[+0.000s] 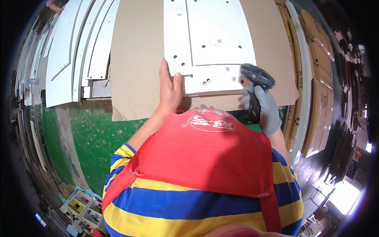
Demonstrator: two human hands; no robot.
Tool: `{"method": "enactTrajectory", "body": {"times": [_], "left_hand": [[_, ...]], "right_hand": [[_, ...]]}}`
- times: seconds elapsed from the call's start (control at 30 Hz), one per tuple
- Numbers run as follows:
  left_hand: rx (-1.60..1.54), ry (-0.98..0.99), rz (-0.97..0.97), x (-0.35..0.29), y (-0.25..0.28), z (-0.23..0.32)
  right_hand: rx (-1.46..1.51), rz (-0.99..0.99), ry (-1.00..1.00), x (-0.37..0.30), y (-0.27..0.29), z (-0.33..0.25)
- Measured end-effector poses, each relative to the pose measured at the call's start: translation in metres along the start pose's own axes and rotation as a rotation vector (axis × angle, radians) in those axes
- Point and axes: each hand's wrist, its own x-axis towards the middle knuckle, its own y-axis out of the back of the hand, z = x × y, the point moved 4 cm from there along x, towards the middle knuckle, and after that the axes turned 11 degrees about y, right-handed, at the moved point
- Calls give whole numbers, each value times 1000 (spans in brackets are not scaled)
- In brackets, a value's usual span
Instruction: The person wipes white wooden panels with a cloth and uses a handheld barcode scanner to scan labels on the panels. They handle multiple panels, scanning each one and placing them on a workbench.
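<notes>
In front of me lies a white panel [221, 31] with grooves, several round holes and small printed squares. My left hand [171, 91] is bare and rests at the panel's near left corner. Its fingers are stretched along the left edge, and the thumb points up at the corner. My right hand [267, 108] wears a grey glove and is wrapped round the handle of a black cordless drill [256, 77]. The drill's head is over the panel's near right corner, beside a dark hole. Blur hides its tip, so I cannot tell whether it touches the panel.
Brown cardboard [138, 63] lies under the panel. More white panels [65, 59] are on the left, with another person's hand [57, 8] at the far left. Stacked cardboard packages [316, 110] stand on the right. A bin of small items [89, 211] sits low on the left, past the green floor [94, 146].
</notes>
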Motion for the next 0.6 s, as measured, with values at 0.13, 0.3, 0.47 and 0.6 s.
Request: {"method": "enactTrajectory", "body": {"times": [0.13,0.3,0.47,0.6], "left_hand": [[121,-46,-27,-1,-2,6],[266,-95,-22,-11,-6,15],[296,-129,-36,-9,-5,12],[-72,48,-29,-2,-1,-7]], "right_hand": [[-29,212,241,15,16,17],[30,133,137,14,4,30],[57,128,287,13,18,27],[170,168,217,23,27,29]]}}
